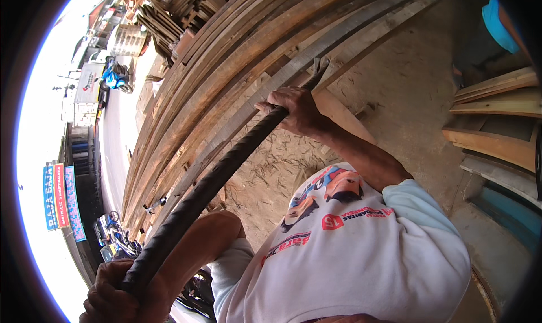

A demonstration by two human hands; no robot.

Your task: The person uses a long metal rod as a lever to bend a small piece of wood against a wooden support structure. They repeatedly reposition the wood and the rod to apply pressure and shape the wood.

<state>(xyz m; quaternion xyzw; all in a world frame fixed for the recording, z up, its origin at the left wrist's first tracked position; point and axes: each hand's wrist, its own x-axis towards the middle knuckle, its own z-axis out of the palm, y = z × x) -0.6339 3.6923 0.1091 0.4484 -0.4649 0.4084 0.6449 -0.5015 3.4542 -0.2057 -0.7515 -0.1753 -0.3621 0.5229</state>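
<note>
My left hand (110, 292), low at the left, is closed around a long dark metal pry bar (203, 193) with a twisted surface. My right hand (292, 111) grips it near the upper end, just below its forked claw (319, 69). The claw overlaps long wooden beams (237, 69) lying side by side; whether it touches them I cannot tell. Bent nails or metal bits (265, 167) litter the dusty ground beneath. My white printed shirt fills much of the lower view.
More stacked lumber (164, 18) stands behind the beams. Boards and panels (491, 134) lie at the right, below a bright blue object (497, 23). At the left is a street with a truck (84, 91), motorbikes (116, 238) and hanging banners (62, 196).
</note>
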